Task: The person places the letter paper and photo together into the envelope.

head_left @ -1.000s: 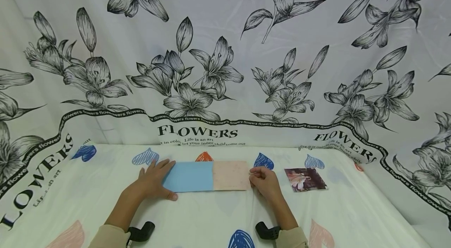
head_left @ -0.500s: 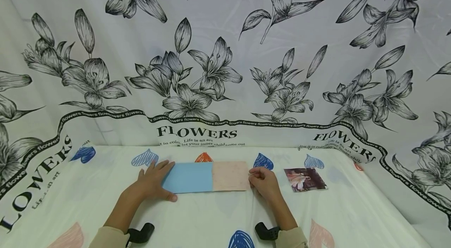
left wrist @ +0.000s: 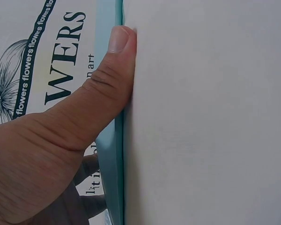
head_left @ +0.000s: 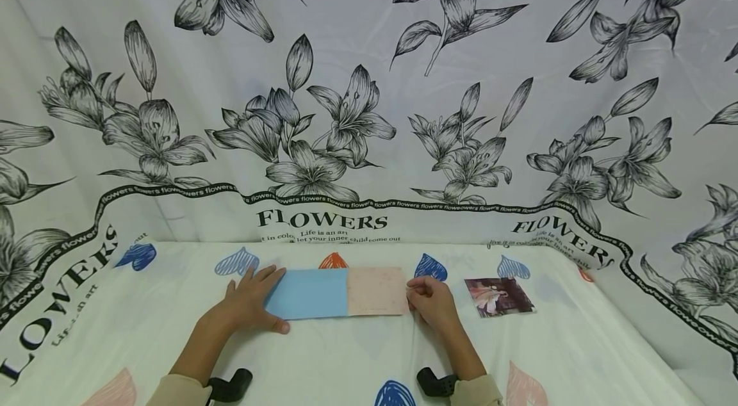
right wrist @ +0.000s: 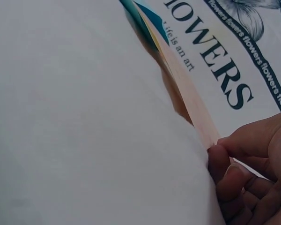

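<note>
A flat strip of paper, perhaps an opened booklet or folded card, lies crosswise on the cloth. Its left part is a light blue panel (head_left: pixel 307 294) and its right part a pale pink panel (head_left: pixel 377 291). My left hand (head_left: pixel 249 303) rests at the blue end, fingers spread along the far corner and thumb at the near corner. The left wrist view shows that thumb (left wrist: pixel 113 70) on the blue edge. With thumb and fingertips my right hand (head_left: pixel 434 301) pinches the pink panel's right edge. In the right wrist view the pink sheet (right wrist: pixel 189 96) stands slightly raised, layers showing beneath.
A small dark photo card (head_left: pixel 499 296) with a pink figure lies right of my right hand. White cloth (head_left: pixel 334 361) with printed hearts covers the table. Behind it hangs a flower-print curtain (head_left: pixel 357 137). Black wrist devices (head_left: pixel 232 385) sit at both wrists.
</note>
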{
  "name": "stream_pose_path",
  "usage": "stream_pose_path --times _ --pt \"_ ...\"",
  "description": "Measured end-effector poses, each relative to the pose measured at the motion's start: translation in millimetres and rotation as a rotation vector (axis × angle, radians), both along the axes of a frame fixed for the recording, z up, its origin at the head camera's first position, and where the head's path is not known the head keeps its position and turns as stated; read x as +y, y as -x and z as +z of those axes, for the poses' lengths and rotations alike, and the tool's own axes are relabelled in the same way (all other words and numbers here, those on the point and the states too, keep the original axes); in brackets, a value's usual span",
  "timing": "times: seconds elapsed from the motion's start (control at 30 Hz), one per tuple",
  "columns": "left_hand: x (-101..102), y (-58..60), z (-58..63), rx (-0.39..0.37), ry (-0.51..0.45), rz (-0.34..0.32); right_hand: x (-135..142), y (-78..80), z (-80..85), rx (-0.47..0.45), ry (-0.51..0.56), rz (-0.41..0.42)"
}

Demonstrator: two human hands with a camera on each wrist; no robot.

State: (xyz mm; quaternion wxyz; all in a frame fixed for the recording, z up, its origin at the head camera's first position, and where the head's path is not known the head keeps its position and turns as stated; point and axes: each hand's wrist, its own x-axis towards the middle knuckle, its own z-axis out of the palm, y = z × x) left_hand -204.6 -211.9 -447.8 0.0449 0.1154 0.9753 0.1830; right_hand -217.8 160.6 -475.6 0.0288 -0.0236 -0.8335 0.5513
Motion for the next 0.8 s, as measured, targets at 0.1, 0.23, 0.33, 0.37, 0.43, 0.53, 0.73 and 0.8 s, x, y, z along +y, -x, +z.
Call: stream_pose_path --times 0.1,0.23,0.33,0.37,0.43,0.53,0.73,0.8 --pt "-0.3 -0.5 -0.2 -0.004 -0.007 -0.001 -0.2 -0.1 -0.6 -0.003 0.005 0.006" --pt "-0.4 -1.2 -0.1 -0.006 -0.015 -0.002 -0.1 0.2 -1.7 0.003 0.02 0.011" --pt "-0.1 -1.8 0.2 -0.006 -0.017 -0.002 -0.3 -0.1 -1.3 0.007 0.024 0.014" --pt "-0.1 -1.9 0.3 -0.007 -0.018 -0.002 -0.5 -0.5 -1.1 0.011 0.027 0.015" --pt "0.1 -2.1 0.5 -0.008 -0.019 0.0 -0.8 -0.9 -0.5 0.017 0.032 0.016" --pt "0.0 -1.9 0.3 -0.004 -0.011 -0.001 -1.1 -1.3 0.0 0.023 0.035 0.016" --pt "-0.4 -1.0 -1.3 0.006 0.004 0.001 -1.2 -0.9 -0.5 0.026 0.019 0.01" --pt "-0.6 -0.8 -1.9 0.004 0.003 0.004 -1.4 -0.7 -0.9 0.019 0.004 0.005"
